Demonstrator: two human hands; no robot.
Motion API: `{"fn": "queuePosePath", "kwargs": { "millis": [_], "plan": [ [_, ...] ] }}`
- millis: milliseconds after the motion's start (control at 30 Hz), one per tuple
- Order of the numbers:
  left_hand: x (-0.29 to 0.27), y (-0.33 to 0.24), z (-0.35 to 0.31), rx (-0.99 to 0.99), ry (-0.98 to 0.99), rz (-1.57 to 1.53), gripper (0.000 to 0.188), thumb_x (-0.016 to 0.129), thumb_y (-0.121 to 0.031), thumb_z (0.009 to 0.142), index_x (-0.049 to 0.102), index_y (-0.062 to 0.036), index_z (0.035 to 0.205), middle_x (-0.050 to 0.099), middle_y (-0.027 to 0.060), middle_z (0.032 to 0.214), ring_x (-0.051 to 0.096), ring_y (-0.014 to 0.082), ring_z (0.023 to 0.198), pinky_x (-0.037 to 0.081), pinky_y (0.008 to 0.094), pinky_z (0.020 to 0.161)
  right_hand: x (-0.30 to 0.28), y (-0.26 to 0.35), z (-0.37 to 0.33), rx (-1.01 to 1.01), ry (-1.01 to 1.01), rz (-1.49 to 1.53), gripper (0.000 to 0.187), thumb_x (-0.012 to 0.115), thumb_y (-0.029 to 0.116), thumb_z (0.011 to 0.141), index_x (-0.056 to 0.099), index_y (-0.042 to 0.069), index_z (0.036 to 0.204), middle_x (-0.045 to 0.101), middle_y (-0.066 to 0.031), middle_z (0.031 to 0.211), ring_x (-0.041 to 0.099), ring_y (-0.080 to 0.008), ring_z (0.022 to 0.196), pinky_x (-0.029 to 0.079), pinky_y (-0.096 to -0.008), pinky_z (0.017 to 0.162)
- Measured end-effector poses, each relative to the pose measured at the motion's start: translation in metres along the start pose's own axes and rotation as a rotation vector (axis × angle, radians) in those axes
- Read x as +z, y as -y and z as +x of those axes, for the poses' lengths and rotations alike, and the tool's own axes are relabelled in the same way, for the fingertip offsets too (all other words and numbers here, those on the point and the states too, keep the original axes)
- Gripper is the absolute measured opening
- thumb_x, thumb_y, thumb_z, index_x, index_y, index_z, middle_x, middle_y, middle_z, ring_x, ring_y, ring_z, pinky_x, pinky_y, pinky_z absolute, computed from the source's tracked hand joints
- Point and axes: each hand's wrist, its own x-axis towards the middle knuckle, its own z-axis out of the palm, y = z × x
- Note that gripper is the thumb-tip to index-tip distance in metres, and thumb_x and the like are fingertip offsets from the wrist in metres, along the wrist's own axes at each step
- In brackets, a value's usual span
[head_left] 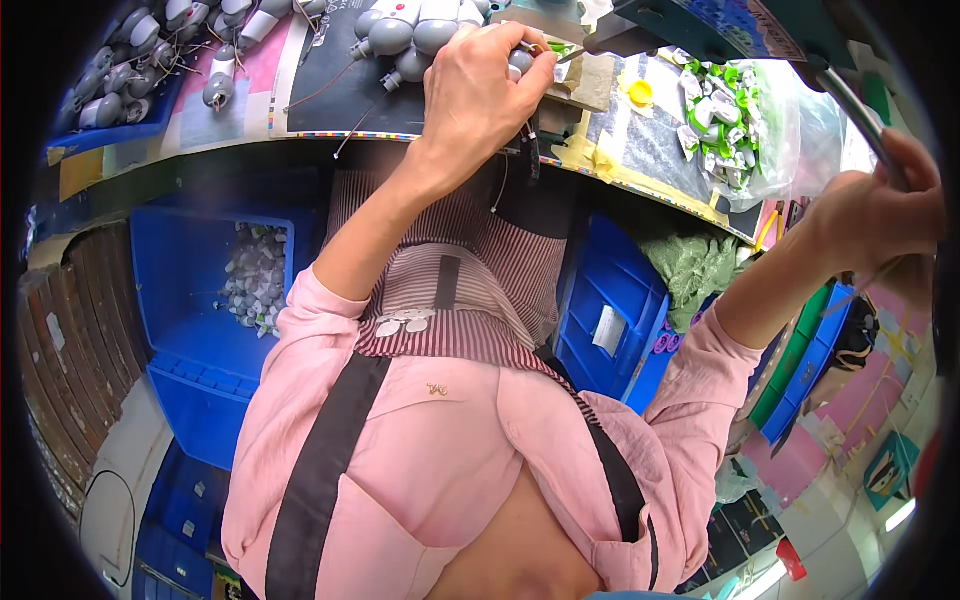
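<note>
1. Head view, writing: the press over the desk's back part bears a blue printed label, steeply angled. A white label sits on a blue lid beyond the front edge; its print is too small to read. A gold, letter-like badge marks the pink shirt.
2. Left hand: reaching over the front edge, thumb and fingers grasping a grey part beneath the press tip; the hand partly covers it.
3. Right hand: wrapped around the press's metal lever, beyond the desk's right end.
4. More grey parts lie left of that hand; thin wires trail over the front edge. A blue tray of them fills the left end.
5. Green-and-white pieces are heaped towards the right end, near a yellow cap.
6. Below the front edge, left: a blue bin with small pieces.
</note>
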Motion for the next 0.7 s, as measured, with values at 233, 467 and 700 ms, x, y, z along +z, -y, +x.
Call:
{"fn": "queuePosePath", "kwargs": {
  "millis": [233, 467, 700],
  "plan": [
    [-0.005, 0.000, -0.001, 0.032, 0.012, 0.093, 0.019, 0.074, -0.021, 0.089, 0.072, -0.0053, 0.100, 0.069, 0.0144, 0.084, 0.068, 0.0260, 0.069, 0.054, 0.0359, 0.067, -0.028, 0.011, -0.056, -0.470, 0.382, -0.401, 0.020, 0.074, 0.013, 0.094, 0.069, -0.003, 0.083, 0.074, -0.0098, 0.074, 0.062, -0.0190, 0.054, 0.049, -0.0280, 0.053],
    [0.000, -0.007, 0.002, 0.058, 0.008, 0.050, 0.014, 0.069, -0.019, 0.087, 0.069, -0.0066, 0.092, 0.070, 0.0095, 0.088, 0.063, 0.0332, 0.083, 0.052, 0.0458, 0.073, -0.017, 0.000, -0.096, -0.409, 0.302, -0.418, 0.019, 0.065, 0.020, 0.099, 0.071, 0.002, 0.098, 0.069, -0.0056, 0.075, 0.054, -0.0168, 0.053, 0.045, -0.0275, 0.049],
    [0.003, -0.007, -0.002, 0.084, -0.013, 0.100, 0.011, 0.070, -0.017, 0.086, 0.069, -0.0068, 0.091, 0.069, 0.0092, 0.086, 0.063, 0.0324, 0.081, 0.053, 0.0445, 0.071, -0.007, -0.022, -0.061, 0.074, -0.076, 0.377, 0.032, 0.071, 0.006, 0.082, 0.072, 0.003, 0.114, 0.066, -0.0074, 0.092, 0.061, -0.0185, 0.066, 0.049, -0.0292, 0.057]
  ]
}}
